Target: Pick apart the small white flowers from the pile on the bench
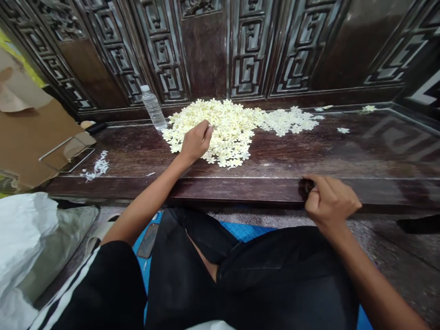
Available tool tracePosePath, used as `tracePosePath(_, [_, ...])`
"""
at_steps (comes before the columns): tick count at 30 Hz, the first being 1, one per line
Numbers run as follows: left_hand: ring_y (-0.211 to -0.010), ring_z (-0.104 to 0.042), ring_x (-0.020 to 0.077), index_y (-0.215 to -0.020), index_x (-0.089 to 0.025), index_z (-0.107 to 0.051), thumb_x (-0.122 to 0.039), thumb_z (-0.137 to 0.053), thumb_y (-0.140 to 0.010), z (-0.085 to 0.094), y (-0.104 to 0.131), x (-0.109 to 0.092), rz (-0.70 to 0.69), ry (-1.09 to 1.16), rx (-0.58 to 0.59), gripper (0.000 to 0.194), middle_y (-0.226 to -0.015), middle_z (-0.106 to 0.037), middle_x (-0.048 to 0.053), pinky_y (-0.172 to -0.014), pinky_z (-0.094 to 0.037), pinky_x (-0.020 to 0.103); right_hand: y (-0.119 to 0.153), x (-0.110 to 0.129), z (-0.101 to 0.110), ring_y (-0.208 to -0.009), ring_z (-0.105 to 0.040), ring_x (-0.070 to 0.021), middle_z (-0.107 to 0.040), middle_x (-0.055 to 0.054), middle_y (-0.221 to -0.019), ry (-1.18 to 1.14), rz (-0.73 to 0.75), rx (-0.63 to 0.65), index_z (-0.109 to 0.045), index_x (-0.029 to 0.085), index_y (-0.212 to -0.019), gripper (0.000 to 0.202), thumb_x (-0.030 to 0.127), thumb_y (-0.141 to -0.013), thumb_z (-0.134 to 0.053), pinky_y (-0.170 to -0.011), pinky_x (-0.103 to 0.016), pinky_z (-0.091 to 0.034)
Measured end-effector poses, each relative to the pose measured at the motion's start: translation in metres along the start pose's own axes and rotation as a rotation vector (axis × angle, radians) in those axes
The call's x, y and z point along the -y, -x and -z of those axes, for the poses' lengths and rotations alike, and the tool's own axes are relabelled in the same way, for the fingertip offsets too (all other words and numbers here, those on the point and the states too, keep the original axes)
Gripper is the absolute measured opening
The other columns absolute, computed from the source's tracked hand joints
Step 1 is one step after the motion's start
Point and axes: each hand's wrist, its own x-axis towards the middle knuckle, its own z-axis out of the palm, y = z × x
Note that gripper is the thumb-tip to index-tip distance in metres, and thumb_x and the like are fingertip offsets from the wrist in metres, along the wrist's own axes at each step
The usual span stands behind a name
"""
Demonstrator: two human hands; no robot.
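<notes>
Over a large heap of pale yellow-white flowers (pixel 233 130) on the dark wooden bench, my left hand (pixel 196 143) is closed in a pinch. A small white flower (pixel 211 126) shows at its fingertips, partly hidden by the fingers. My right hand (pixel 330 199) is at the bench's front edge, well to the right of the heap. Its fingers are curled with thumb and index close together; whatever they hold, if anything, cannot be made out. Whiter flowers (pixel 288 121) spread out from the heap's right side.
A clear plastic bottle (pixel 153 108) stands left of the heap against the carved wooden panel (pixel 208 55). White scraps (pixel 98 167) and a wire frame (pixel 68 156) lie near a cardboard box (pixel 37 133). A phone (pixel 147 240) rests on the blue mat (pixel 254 231) beside my leg.
</notes>
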Motion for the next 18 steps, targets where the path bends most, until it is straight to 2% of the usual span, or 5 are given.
tracePosePath(3, [-0.066, -0.051, 0.0175, -0.085, -0.024, -0.045, -0.040, -0.037, -0.111, 0.040, 0.034, -0.008, 0.137, 0.019, -0.127, 0.032, -0.074, -0.056, 0.003, -0.066, -0.036, 0.034, 0.001, 0.000, 0.001, -0.092, -0.076, -0.0351, -0.081, -0.012, -0.102, -0.035, 0.019, -0.005, -0.075, 0.025, -0.114, 0.041, 0.014, -0.081, -0.053, -0.086, -0.047, -0.052])
tracePosePath(5, [-0.064, -0.051, 0.0164, -0.085, -0.023, -0.046, -0.041, -0.037, -0.111, 0.066, 0.075, -0.015, 0.260, -0.010, -0.184, 0.033, -0.072, -0.055, 0.001, -0.066, -0.037, 0.033, 0.004, -0.002, -0.003, -0.094, -0.079, -0.0346, -0.083, -0.011, -0.105, -0.059, 0.024, -0.051, -0.075, 0.028, -0.117, 0.046, 0.014, -0.079, -0.051, -0.096, -0.048, -0.053])
tracePosePath(8, [-0.071, -0.057, 0.0175, -0.088, -0.023, -0.051, -0.036, -0.041, -0.110, 0.092, 0.141, -0.019, 0.370, -0.132, -0.205, 0.028, -0.077, -0.061, 0.003, -0.070, -0.040, 0.031, 0.009, -0.007, -0.014, -0.098, -0.079, -0.0349, -0.083, -0.011, -0.111, -0.067, -0.020, -0.102, -0.076, 0.030, -0.119, 0.052, 0.015, -0.077, -0.051, -0.092, -0.048, -0.053])
tracePosePath(12, [-0.076, -0.058, 0.0224, -0.085, -0.023, -0.051, -0.030, -0.044, -0.107, 0.093, 0.186, -0.010, 0.361, -0.313, -0.280, 0.024, -0.079, -0.061, 0.007, -0.072, -0.039, 0.035, 0.011, -0.005, -0.018, -0.090, -0.077, -0.0331, -0.082, -0.010, -0.104, 0.003, -0.088, -0.087, -0.076, 0.036, -0.117, 0.047, 0.023, -0.084, -0.046, -0.087, -0.052, -0.045])
tracePosePath(18, [-0.078, -0.061, 0.0246, -0.088, -0.022, -0.053, -0.026, -0.042, -0.104, 0.078, 0.189, 0.003, 0.282, -0.309, -0.456, 0.020, -0.082, -0.066, 0.011, -0.074, -0.043, 0.037, 0.000, 0.004, -0.003, -0.087, -0.070, -0.0350, -0.076, -0.013, -0.094, 0.037, -0.131, 0.075, -0.074, 0.044, -0.119, 0.048, 0.032, -0.090, -0.039, -0.085, -0.057, -0.037])
